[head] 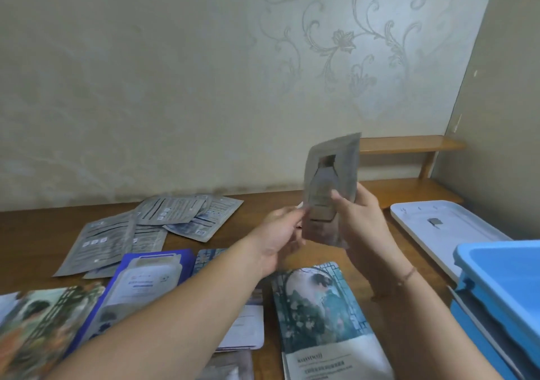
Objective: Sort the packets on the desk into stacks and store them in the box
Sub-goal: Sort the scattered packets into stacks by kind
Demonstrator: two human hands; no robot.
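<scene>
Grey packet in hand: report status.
Left hand and right hand both grip upright grey foil packet above wooden desk. Blue plastic box open at right. Path unobstructed.

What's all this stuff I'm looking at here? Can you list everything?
held packet: one, grey, upright in both hands above the desk
grey packets: several, overlapping, far left of desk
blue packet: one, near left
teal picture packet: one, flat, near centre
orange-green packet: one, blurred, lower left
box: one, blue, open, right edge
lid: one, white, behind box
desk: one, brown wood
shelf: one, wooden, by wall
left hand: pinches packet
right hand: grips packet
</scene>
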